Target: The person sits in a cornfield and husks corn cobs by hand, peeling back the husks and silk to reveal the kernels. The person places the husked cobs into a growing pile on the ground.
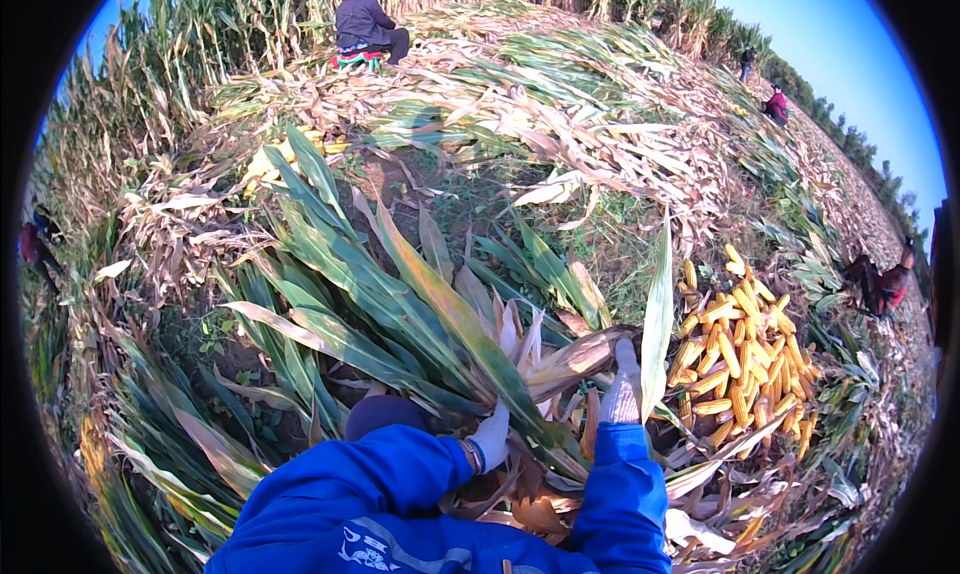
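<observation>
My left hand [491,435], in a whitish knit glove, is closed around the leafy corn stalks [420,334] lying before me; its fingers are partly hidden by leaves. My right hand [622,383], gloved too, reaches forward to the dark tip of a corn ear in its dry husk [574,360]. The glove touches that end, but whether the fingers grip it cannot be told. Pale, opened husk leaves [525,338] stand up left of the ear. A long green leaf [658,319] rises just right of my right hand.
A pile of husked yellow corn ears [742,364] lies to my right, a smaller pile [266,165] ahead on the left. A person [367,23] sits on a stool [358,59] farther off; more people are in the distance and at both sides. Cut stalks [555,116] cover the ground.
</observation>
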{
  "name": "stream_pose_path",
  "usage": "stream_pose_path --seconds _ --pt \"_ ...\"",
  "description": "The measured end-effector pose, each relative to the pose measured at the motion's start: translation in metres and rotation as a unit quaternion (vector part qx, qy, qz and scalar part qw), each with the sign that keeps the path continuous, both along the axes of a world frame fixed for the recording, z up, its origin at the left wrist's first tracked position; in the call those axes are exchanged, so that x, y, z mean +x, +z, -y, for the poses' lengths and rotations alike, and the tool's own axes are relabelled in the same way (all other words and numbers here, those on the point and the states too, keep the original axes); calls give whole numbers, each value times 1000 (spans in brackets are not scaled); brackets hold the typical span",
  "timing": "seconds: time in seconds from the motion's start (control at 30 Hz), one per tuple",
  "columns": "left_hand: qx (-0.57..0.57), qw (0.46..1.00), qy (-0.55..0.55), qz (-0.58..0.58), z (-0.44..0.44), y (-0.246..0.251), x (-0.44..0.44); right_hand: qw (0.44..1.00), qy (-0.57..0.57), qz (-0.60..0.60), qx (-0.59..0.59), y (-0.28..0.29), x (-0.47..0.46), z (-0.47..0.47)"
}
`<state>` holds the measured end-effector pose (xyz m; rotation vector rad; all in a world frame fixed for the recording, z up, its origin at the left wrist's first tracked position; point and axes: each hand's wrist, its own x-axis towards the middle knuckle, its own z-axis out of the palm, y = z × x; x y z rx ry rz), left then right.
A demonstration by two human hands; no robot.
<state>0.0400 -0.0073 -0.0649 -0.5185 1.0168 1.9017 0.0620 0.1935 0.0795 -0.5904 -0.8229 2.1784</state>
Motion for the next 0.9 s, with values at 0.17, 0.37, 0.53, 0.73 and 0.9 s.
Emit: stream_pose_path --seconds 0.17,0.37,0.53,0.73,0.9 --pt "-82 996 -47 -3 1 18 -8 1000 8 -3 -2 -3 3 6" --pt "-210 928 -240 -194 26 86 -12 1000 29 -2 -12 -5 -4 15" --pt "-302 740 -79 -596 27 151 -31 996 91 -4 -15 -4 -25 39" --pt "-149 773 -23 -617 -11 160 -56 985 171 37 4 -3 -34 82" --pt "-87 863 50 -496 -8 142 -78 944 269 169 92 6 1 85"
